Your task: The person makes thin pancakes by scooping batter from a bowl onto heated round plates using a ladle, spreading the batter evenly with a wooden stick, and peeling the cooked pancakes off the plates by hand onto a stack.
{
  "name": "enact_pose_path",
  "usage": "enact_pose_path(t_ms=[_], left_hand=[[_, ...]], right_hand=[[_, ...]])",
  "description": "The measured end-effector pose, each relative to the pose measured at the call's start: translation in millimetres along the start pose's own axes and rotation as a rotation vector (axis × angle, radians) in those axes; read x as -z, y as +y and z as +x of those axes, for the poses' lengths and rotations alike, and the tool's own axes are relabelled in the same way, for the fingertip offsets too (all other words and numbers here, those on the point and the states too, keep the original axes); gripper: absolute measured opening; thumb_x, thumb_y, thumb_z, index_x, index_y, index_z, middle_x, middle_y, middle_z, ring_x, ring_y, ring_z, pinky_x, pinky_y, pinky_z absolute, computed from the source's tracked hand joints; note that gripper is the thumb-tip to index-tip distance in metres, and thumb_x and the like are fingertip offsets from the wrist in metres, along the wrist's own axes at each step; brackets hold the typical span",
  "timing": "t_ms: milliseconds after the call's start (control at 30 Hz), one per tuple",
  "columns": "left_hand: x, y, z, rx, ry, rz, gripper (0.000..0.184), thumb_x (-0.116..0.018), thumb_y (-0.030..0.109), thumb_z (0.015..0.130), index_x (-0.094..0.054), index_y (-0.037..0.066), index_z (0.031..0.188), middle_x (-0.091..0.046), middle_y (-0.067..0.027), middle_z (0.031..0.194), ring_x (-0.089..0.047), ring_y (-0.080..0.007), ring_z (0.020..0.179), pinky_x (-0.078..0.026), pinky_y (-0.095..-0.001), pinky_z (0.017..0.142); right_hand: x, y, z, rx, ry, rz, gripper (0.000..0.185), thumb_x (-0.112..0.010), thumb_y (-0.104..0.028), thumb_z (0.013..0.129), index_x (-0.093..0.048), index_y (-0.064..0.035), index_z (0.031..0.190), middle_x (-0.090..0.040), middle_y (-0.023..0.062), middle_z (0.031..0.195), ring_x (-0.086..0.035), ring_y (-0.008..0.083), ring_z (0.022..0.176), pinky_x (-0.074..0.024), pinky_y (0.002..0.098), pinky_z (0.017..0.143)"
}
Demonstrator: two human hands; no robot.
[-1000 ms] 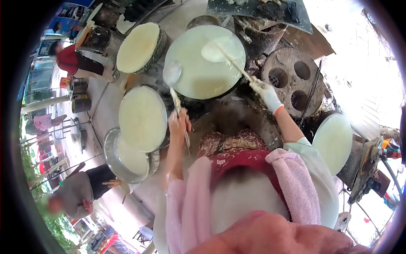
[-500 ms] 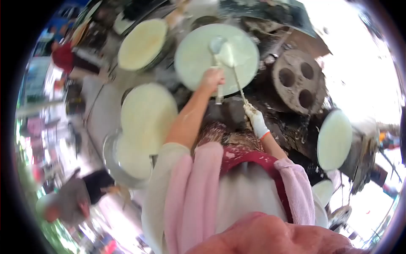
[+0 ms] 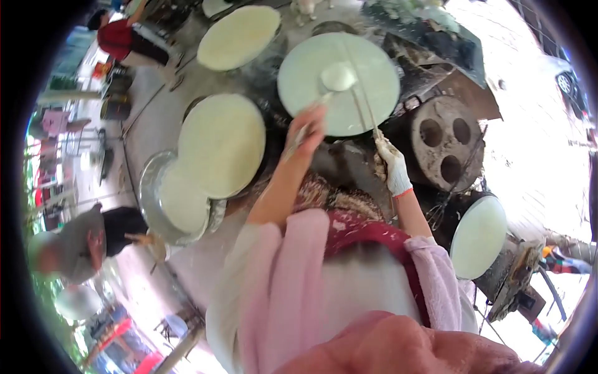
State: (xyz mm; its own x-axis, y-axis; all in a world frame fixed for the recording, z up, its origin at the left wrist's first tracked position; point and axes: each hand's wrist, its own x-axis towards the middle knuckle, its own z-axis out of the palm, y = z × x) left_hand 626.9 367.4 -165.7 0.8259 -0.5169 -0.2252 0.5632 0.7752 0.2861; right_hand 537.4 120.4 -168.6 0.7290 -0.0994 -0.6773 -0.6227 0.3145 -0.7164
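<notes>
Change: ladle bowl [image 3: 338, 76], apparently the left hand's [image 3: 308, 126], is mid-pan now; a second ago it sat at the left edge of the pan [image 3: 341, 136]. Means the ladling is now over the middle. Left fingers wrapped round the handle, blurred. Gloved right hand [image 3: 392, 165] closed on a thin stick [image 3: 374, 119], slanting from near right edge toward far edge; can't resolve its tip. Liquid [image 3: 301, 71]: pale green-white, smooth, almost to the rim. Bowl looks white, rounded.
</notes>
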Motion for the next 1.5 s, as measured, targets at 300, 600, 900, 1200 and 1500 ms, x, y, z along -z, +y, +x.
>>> enact_pose_path(t_ms=[300,600,900,1200,1500], left_hand=[[-64.0,51.3,-64.2,0.097,-0.164,-0.262,0.034,-0.034,0.02,0.107,-0.044,-0.012,0.115,-0.036,0.0026,0.064,-0.036,-0.0046,0.036,-0.023,-0.0219,0.033],[-28.5,94.6,-135.7,0.122,0.072,-0.113,0.03,-0.036,0.02,0.107,-0.045,-0.009,0.109,-0.034,0.0034,0.063,-0.033,-0.0012,0.036,-0.019,-0.019,0.035],[-14.0,149.4,-178.1,0.134,0.35,0.543,0.032,-0.043,0.031,0.104,-0.058,0.003,0.102,-0.047,0.004,0.06,-0.032,-0.0038,0.037,-0.025,-0.0192,0.035],[-52.4,156.3,-196.1,0.2,0.226,0.554,0.037,-0.035,0.021,0.107,-0.04,-0.011,0.125,-0.047,-0.0045,0.072,-0.035,-0.0052,0.039,-0.029,-0.0214,0.038],[-68.1,87.4,-147.8,0.82,-0.202,-0.009,0.046,-0.027,0.031,0.108,-0.038,-0.012,0.12,-0.044,-0.0036,0.068,-0.038,-0.0082,0.038,-0.034,-0.0239,0.049]], right_hand=[[60.2,42.5,81.2,0.335,-0.185,-0.264,0.05,-0.069,-0.014,0.092,-0.053,0.0051,0.135,-0.06,0.0044,0.128,-0.054,0.0079,0.111,-0.0406,0.0207,0.097],[21.2,38.0,49.0,0.45,-0.062,-0.209,0.046,-0.071,-0.019,0.09,-0.059,0.0041,0.129,-0.063,0.0071,0.126,-0.052,0.0093,0.117,-0.0372,0.0236,0.103],[-43.8,68.5,-5.3,0.412,0.121,-0.551,0.051,-0.075,-0.033,0.083,-0.063,-0.0125,0.129,-0.072,0.0082,0.11,-0.067,0.0179,0.097,-0.0501,0.0312,0.09],[-54.2,157.1,-162.9,0.366,0.522,-0.371,0.053,-0.075,-0.041,0.081,-0.064,-0.0162,0.127,-0.069,0.0118,0.115,-0.067,0.0265,0.104,-0.0482,0.0346,0.092],[2.9,275.7,-317.6,0.441,1.007,0.181,0.056,-0.076,-0.022,0.085,-0.057,0.0022,0.132,-0.063,0.0108,0.129,-0.057,0.0133,0.116,-0.0412,0.027,0.103]])
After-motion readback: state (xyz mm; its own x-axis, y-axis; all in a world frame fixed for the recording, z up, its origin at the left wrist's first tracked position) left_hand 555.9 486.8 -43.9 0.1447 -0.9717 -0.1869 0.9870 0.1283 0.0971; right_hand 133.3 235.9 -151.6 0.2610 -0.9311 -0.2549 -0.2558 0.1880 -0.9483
